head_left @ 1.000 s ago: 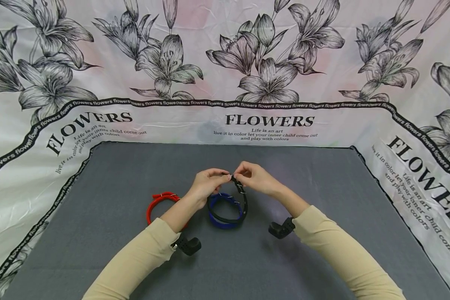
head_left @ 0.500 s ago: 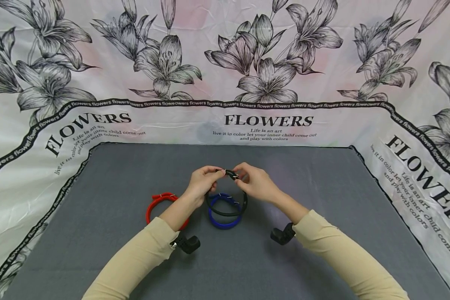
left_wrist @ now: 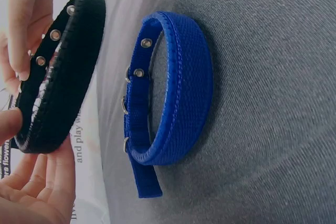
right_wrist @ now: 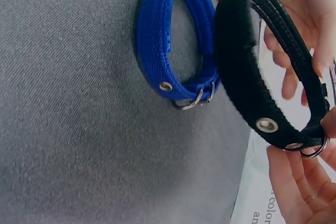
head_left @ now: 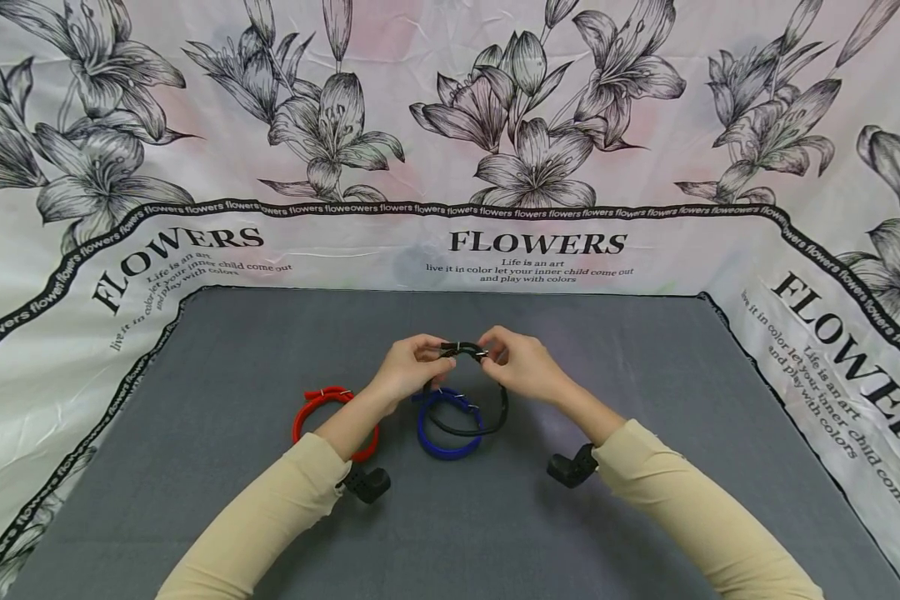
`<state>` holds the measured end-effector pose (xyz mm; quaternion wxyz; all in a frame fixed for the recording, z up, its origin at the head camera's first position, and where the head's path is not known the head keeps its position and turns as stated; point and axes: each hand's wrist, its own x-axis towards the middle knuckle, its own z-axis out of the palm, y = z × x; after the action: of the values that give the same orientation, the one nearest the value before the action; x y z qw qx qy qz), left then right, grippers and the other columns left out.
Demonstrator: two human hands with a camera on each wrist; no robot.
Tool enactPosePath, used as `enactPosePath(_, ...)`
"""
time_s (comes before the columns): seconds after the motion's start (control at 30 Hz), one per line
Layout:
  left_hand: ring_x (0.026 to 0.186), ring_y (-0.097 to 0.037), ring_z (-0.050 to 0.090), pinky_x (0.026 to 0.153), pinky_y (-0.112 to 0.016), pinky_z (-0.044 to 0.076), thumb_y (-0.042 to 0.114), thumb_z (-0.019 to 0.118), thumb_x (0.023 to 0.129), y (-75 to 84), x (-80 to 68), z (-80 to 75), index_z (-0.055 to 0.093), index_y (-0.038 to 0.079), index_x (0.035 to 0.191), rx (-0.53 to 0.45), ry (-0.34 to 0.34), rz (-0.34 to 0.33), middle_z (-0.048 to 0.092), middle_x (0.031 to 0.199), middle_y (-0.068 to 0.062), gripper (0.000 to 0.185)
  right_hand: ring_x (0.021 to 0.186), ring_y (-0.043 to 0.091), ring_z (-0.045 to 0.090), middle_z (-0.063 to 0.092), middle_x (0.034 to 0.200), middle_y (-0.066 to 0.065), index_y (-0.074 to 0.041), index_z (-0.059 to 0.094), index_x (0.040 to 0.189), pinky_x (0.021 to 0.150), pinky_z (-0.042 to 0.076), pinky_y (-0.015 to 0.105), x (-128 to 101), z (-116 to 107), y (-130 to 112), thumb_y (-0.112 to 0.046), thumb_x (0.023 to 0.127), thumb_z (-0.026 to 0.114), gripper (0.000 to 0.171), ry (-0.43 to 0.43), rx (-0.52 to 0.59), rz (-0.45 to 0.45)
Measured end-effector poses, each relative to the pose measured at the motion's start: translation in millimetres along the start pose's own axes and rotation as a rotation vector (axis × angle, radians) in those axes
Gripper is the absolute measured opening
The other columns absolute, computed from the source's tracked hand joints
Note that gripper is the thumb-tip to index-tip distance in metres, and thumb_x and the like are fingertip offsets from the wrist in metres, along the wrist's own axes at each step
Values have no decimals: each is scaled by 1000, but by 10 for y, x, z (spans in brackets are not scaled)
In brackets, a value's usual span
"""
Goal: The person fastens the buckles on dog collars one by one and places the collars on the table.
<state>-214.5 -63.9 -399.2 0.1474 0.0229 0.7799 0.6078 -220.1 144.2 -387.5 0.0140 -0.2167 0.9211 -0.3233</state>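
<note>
A black pet collar point(head_left: 503, 414) with metal eyelets is held up as a loop by both hands. My left hand point(head_left: 408, 367) pinches it on the left side of its buckle section. Thumb and fingers of my right hand point(head_left: 523, 364) grip it on the right, beside the metal ring and buckle. In the left wrist view the broad padded band of the black collar point(left_wrist: 79, 72) faces the camera. Just below it, a blue collar point(left_wrist: 191, 77) lies buckled on the grey cloth, its short strap end sticking out. The black loop overlaps the blue collar in the head view.
A red collar point(head_left: 297, 425) lies to the left on the grey table cloth point(head_left: 607, 350), partly hidden behind the left forearm. Black wrist cameras point(head_left: 572, 468) hang under both cuffs. A flower-print fabric point(head_left: 345, 242) rises behind the table's far edge.
The hands have moved slightly apart, and the black collar's buckle section now stretches level between them. Its loop has swung a little right over the blue collar. Red and blue collars stay put.
</note>
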Motion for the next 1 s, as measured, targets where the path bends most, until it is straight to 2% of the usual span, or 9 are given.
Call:
enactPosePath(0.13,79,-27,65,66,-36,52,17,69,83,-30,-17,-11,57,14,118,90,-8,43,66,99,-7,37,56,11,57,61,83,3,-11,57,108,50,46,27,-8,-35,43,-15,87,57,22,9,38,68)
enactPosePath(0.3,88,-32,65,61,-31,55,12,70,82,-52,-31,2,57,12,117,78,-9,64,64,101,-10,37,50,12,57,60,86,5,-10,54,112,51,48,29,-29,-77,92,-17,89,55,24,10,88,151)
enactPosePath(0.4,87,-34,65,59,-29,55,12,70,82,-51,-26,19,59,11,114,80,13,73,64,101,-11,35,50,13,57,60,87,5,-10,53,114,52,48,29,-40,-85,104,-18,90,53,25,-2,104,174)
enactPosePath(0.63,74,-25,67,55,-28,54,13,70,81,-55,20,102,62,11,111,137,60,72,64,100,-13,31,49,17,59,61,89,9,-9,52,116,51,50,31,-63,-90,145,-23,91,57,29,-15,116,177)
enactPosePath(1.0,62,-16,65,58,-33,55,17,65,86,59,76,343,61,10,112,113,3,69,62,104,-13,27,50,12,57,64,91,13,-9,53,115,46,48,28,-136,-190,354,-18,91,57,27,-4,4,162)
